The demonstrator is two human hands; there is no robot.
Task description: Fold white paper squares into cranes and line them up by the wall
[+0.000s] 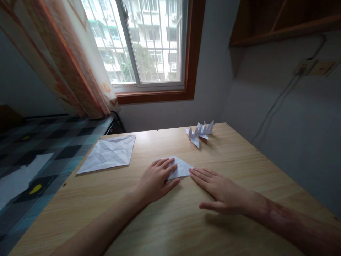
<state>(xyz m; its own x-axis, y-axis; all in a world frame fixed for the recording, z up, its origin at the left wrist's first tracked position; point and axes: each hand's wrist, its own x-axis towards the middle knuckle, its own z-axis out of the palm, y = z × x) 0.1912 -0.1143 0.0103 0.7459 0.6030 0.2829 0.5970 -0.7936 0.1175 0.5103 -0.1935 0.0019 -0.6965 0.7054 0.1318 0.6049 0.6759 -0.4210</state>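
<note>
A folded piece of white paper (181,168) lies flat on the wooden table, with crease lines across it. My left hand (159,177) rests over its left part, fingers stretched out and thumb along the near edge, hiding that side. Beside the right corner of the paper, my right hand (217,190) lies with its fingers extended and its thumb spread; the fingertips touch or nearly touch that corner. Neither hand is closed round anything.
Several folded paper cranes (198,133) stand near the table's far edge. A creased paper sheet (110,153) lies at the far left of the table (128,220). Left of it is a bed (16,142) with loose white paper (23,179). A window (154,42) is ahead.
</note>
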